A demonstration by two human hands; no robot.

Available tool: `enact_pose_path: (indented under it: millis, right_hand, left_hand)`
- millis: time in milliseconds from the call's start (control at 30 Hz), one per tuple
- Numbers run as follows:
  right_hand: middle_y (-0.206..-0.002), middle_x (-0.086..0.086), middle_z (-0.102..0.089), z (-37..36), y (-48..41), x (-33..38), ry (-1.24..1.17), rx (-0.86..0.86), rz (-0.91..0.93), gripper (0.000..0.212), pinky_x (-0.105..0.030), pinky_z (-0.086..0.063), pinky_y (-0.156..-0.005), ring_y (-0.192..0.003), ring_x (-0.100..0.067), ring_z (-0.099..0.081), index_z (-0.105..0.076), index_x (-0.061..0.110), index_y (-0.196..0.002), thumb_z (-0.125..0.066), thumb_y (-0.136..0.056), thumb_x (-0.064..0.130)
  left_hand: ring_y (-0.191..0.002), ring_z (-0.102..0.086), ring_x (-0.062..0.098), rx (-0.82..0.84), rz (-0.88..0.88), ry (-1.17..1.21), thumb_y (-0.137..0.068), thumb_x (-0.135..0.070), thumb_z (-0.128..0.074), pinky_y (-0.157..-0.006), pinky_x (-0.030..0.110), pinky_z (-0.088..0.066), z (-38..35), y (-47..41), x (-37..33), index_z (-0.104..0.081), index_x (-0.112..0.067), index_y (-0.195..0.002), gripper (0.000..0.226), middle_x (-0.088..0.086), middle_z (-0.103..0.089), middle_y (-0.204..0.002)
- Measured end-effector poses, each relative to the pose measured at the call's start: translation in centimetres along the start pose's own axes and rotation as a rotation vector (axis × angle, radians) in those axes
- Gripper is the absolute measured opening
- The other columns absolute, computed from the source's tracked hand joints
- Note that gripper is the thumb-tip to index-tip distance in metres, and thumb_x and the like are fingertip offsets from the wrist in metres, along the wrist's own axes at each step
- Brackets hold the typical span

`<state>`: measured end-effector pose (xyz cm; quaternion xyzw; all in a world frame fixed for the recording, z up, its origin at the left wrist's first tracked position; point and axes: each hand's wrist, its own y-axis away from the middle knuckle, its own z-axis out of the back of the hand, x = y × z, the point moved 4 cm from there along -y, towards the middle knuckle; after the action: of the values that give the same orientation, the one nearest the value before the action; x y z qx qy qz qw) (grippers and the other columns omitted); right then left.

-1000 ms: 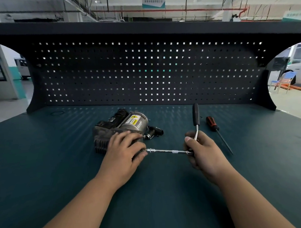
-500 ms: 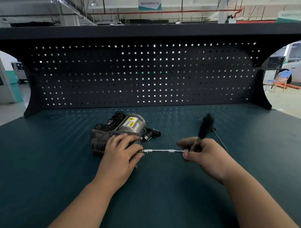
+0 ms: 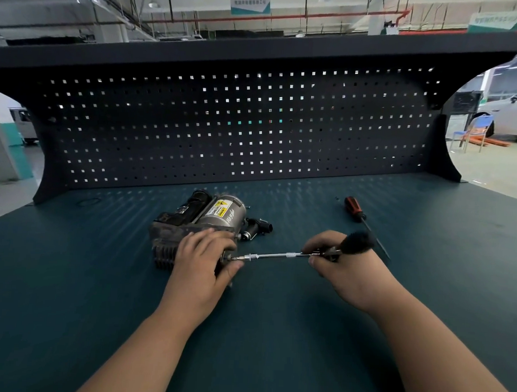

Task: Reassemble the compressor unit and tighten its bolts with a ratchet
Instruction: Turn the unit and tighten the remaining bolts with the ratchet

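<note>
Chrome steel runs level between the 2 hands. It is the slim extension bar (image 3: pixel 274 256) of a black-handled ratchet (image 3: pixel 356 242), and its socket end meets the right end face of the grey-and-black metal compressor unit (image 3: pixel 197 223). The compressor unit lies on its side around the middle of the dark teal desk (image 3: pixel 87 292), well short of the back edge and the black perforated pegboard (image 3: pixel 224 130).

The left hand (image 3: pixel 203 263) lies over the near right end of the compressor unit. Its fingers curl over the finned block, and its thumb sits at the socket tip. The right hand (image 3: pixel 347 272) is closed round the ratchet where bar and handle join, and the handle is smeared by blur. A red-and-black-handled screwdriver (image 3: pixel 354 208) lies untouched beyond the right hand, toward the back right corner.

This looks like the tightening step, with the housing apparently already together and 1 bolt being driven. The bolt head itself is too small to make out.

The next stroke calls for keeping the bar square to the end face so the socket does not slip off. The left hand needs to brace the compressor unit against the turning force. How many bolts remain cannot be told.
</note>
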<state>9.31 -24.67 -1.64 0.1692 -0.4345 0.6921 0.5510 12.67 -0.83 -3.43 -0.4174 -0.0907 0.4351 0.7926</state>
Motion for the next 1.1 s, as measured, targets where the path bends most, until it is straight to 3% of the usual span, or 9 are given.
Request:
enact_pose_path:
  millis: [67,233,367,500,633,733,867,967,1100]
  right_hand:
    - [-0.078,0.032,-0.061,-0.1,0.1,0.0,-0.004,0.012,0.019,0.035,-0.007,-0.038,-0.064,-0.073,0.006,-0.056,-0.064,0.04,-0.074,-0.065,-0.086,0.008]
    - [-0.081,0.028,-0.061,-0.4,0.0,-0.4,0.014,0.02,0.038,0.036,-0.018,-0.042,-0.067,-0.071,0.0,-0.057,-0.063,0.047,-0.084,-0.064,-0.086,0.011]
    - [-0.089,0.02,-0.059,-0.4,0.5,0.0,0.092,-0.007,0.212,0.035,-0.009,-0.037,-0.07,-0.083,-0.001,-0.057,-0.065,0.037,-0.08,-0.06,-0.086,0.003]
    - [-0.083,0.012,-0.05,-0.9,1.2,0.8,0.248,0.018,0.403,0.03,-0.016,-0.038,-0.067,-0.075,-0.006,-0.048,-0.066,0.026,-0.071,-0.054,-0.083,0.002]
    - [-0.103,0.005,-0.047,-3.8,1.9,2.7,0.376,0.165,0.519,0.028,-0.02,-0.037,-0.076,-0.089,-0.011,-0.043,-0.06,0.02,-0.087,-0.052,-0.073,-0.003]
    - [-0.095,0.007,-0.048,-3.5,1.8,2.5,0.171,0.107,0.387,0.032,-0.025,-0.039,-0.07,-0.075,-0.007,-0.044,-0.055,0.025,-0.083,-0.051,-0.075,-0.006]
    - [-0.074,0.012,-0.06,-2.2,0.9,-0.4,-0.2,-0.103,0.063,0.046,-0.037,-0.054,-0.067,-0.063,-0.015,-0.062,-0.058,0.035,-0.071,-0.05,-0.081,-0.009]
    - [-0.065,0.012,-0.062,-2.4,0.2,-1.8,-0.285,-0.125,-0.091,0.042,-0.06,-0.054,-0.073,-0.06,-0.012,-0.064,-0.06,0.037,-0.071,-0.048,-0.085,-0.001]
    - [-0.061,0.012,-0.062,-2.4,0.1,-1.9,-0.355,-0.158,-0.133,0.042,-0.065,-0.052,-0.074,-0.058,-0.009,-0.065,-0.06,0.034,-0.069,-0.049,-0.088,-0.002]
  left_hand:
    - [-0.118,-0.04,0.018,0.006,0.003,0.008,-0.085,-0.048,-0.045,-0.101,0.044,-0.032,0.0,0.0,0.0,-0.068,-0.013,-0.1,0.044,-0.002,-0.065,-0.115]
    - [-0.116,-0.046,0.024,0.006,-0.027,0.009,-0.087,-0.046,-0.045,-0.099,0.042,-0.031,0.2,0.0,-0.2,-0.07,-0.016,-0.094,0.039,-0.004,-0.065,-0.115]
    - [-0.117,-0.043,0.021,0.012,-0.015,0.021,-0.086,-0.045,-0.044,-0.101,0.04,-0.027,0.3,0.0,-0.4,-0.069,-0.015,-0.095,0.041,-0.003,-0.064,-0.116]
    - [-0.115,-0.041,0.021,0.003,-0.023,0.006,-0.087,-0.043,-0.044,-0.101,0.041,-0.028,0.2,0.0,-0.5,-0.07,-0.016,-0.096,0.039,-0.002,-0.064,-0.115]
    - [-0.113,-0.047,0.029,0.034,-0.055,-0.071,-0.085,-0.043,-0.047,-0.1,0.052,-0.033,0.0,0.0,-0.8,-0.07,-0.019,-0.095,0.035,0.0,-0.064,-0.114]
    - [-0.118,-0.046,0.028,0.055,-0.03,-0.069,-0.08,-0.043,-0.06,-0.104,0.049,-0.029,-0.1,0.1,-0.4,-0.068,-0.019,-0.104,0.035,-0.002,-0.062,-0.118]
    - [-0.122,-0.043,0.023,0.037,0.024,0.018,-0.077,-0.032,-0.073,-0.109,0.049,-0.026,0.0,0.1,0.1,-0.066,-0.018,-0.109,0.036,-0.003,-0.061,-0.119]
    - [-0.119,-0.043,0.016,-0.003,0.076,0.1,-0.076,-0.036,-0.068,-0.106,0.052,-0.032,0.5,-0.1,0.1,-0.066,-0.019,-0.106,0.035,-0.013,-0.056,-0.112]
    - [-0.117,-0.037,0.002,-0.018,0.069,0.148,-0.076,-0.049,-0.053,-0.107,0.05,-0.032,0.7,0.0,0.1,-0.065,-0.023,-0.107,0.042,-0.018,-0.054,-0.113]
